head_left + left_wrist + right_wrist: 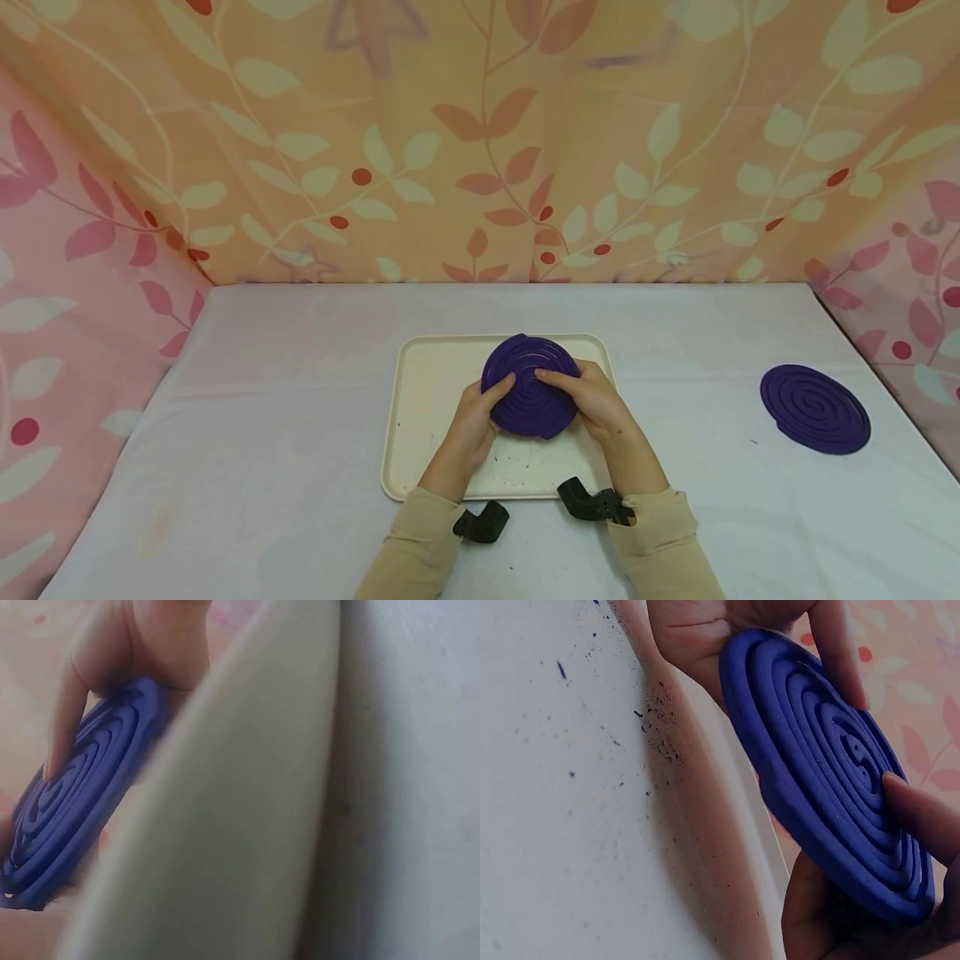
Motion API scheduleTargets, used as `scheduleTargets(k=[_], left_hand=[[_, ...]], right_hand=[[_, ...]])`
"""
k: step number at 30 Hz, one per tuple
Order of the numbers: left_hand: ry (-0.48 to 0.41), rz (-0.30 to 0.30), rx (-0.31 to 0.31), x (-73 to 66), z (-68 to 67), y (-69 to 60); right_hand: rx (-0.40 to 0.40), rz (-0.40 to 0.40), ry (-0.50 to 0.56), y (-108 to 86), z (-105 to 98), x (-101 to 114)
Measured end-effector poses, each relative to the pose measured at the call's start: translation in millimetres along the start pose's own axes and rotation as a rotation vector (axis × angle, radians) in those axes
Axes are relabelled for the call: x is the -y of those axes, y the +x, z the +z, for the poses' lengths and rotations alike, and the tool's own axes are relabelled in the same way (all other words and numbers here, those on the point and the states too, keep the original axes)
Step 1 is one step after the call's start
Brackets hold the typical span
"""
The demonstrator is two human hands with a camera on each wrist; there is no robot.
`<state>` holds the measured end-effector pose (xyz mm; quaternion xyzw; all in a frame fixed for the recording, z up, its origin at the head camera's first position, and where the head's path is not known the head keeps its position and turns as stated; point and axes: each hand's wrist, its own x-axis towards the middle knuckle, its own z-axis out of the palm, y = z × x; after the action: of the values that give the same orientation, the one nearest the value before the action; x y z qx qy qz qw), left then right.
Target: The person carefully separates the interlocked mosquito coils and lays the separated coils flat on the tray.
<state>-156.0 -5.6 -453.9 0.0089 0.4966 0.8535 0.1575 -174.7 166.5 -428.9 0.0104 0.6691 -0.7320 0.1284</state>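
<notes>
Both hands, left and right, clasp opposite edges of a purple coiled disc raised over a cream tray on the white-covered desk, in the scene I follow from my remote station. Both thumbs lie across the spiral face; most of the supporting fingers are hidden from me behind it.

The disc looks light and matte, more like soft modelling clay than hard plastic, so I expect little slipping but easy denting. Narrow slits show between some of its coils, and I judge those seams its weakest points: a twist or a hard pinch near the centre could spread them. I would favour the thick outer ring, held at opposite sides with flat fingers underneath, and avoid the stepped spot on the rim where the coil seems to end.

Dark crumbs dot the tray below. A second coiled disc lies flat at far right.
</notes>
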Motion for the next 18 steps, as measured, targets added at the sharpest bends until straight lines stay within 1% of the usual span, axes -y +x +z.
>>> scheduleTargets(k=[4, 6, 9, 13, 18], left_hand=[[-0.081, 0.061, -0.008, -1.9, -0.4, 0.3], [-0.104, 0.095, -0.008, -2.5, -0.6, 0.5], [-0.115, 0.125, -0.014, -2.5, -0.8, 0.8], [-0.095, 0.143, -0.021, -2.0, -1.1, 1.0], [-0.117, 0.122, -0.033, -2.4, -0.8, 1.3]], right_hand=[[-0.041, -0.011, 0.049, 0.3, 0.2, -0.4], [-0.062, -0.016, 0.077, 0.7, 0.4, -0.4], [-0.102, -0.026, 0.125, 1.0, 0.1, 0.0], [-0.163, -0.061, 0.157, 1.7, -0.7, 1.1], [-0.206, -0.099, 0.159, 2.2, -1.2, 1.8]])
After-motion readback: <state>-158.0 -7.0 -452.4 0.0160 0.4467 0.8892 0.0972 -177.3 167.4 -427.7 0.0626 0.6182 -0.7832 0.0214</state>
